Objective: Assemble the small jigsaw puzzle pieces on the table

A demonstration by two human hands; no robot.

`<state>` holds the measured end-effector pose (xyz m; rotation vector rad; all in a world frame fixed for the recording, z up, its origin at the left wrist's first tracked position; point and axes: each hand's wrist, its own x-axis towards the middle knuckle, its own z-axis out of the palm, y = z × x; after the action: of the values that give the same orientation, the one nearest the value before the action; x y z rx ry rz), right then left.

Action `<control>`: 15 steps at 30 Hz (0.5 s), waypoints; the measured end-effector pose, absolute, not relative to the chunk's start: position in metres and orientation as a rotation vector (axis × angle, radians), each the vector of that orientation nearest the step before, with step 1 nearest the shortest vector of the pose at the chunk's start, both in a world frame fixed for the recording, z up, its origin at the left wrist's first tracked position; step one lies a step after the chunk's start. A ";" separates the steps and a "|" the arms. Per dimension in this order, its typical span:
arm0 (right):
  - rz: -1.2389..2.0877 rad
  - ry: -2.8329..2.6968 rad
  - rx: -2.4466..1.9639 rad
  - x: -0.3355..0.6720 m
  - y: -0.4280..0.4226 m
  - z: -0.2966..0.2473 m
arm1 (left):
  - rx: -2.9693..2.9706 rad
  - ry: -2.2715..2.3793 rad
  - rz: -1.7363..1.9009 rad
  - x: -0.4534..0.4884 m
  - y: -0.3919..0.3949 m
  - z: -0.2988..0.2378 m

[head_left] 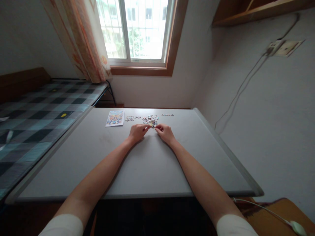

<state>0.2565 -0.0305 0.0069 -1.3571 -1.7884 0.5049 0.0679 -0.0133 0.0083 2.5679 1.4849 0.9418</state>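
A small heap of loose jigsaw puzzle pieces (150, 119) lies toward the far side of the grey-white table (147, 164). At the heap's near edge, my left hand (138, 132) comes in from the left, thumb and fingers pinched on a puzzle piece. Opposite it, my right hand (165, 132) is closed in a similar pinch on a piece. The fingertips are a short gap apart, and the pieces in them are too small to make out in detail. Left of the heap are short rows of pieces (133, 117); another row (167, 115) lies to its right.
A colourful picture sheet (115, 118) lies flat left of the pieces. A bed with a checked cover (49, 108) stands along the table's left side. Beyond the table are a window (145, 32) and a curtain (86, 42). Cables (236, 95) hang on the right wall.
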 end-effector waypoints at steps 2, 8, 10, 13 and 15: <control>0.503 -1.796 -1.354 0.256 -0.030 0.007 | 2.576 1.482 0.933 0.068 -0.013 0.008; 0.505 -1.799 -1.348 0.256 -0.031 0.007 | 2.590 1.480 0.931 0.068 -0.014 0.009; 0.506 -1.802 -1.348 0.256 -0.031 0.007 | 2.588 1.477 0.930 0.068 -0.015 0.010; 0.507 -1.808 -1.343 0.256 -0.031 0.007 | 2.586 1.470 0.924 0.068 -0.015 0.010; 0.508 -1.806 -1.345 0.256 -0.032 0.007 | 2.589 1.469 0.923 0.068 -0.015 0.010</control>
<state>0.2560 -0.0317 0.0075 -1.3447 -1.8058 0.5079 0.0682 -0.0145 0.0099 2.5892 1.4692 0.9231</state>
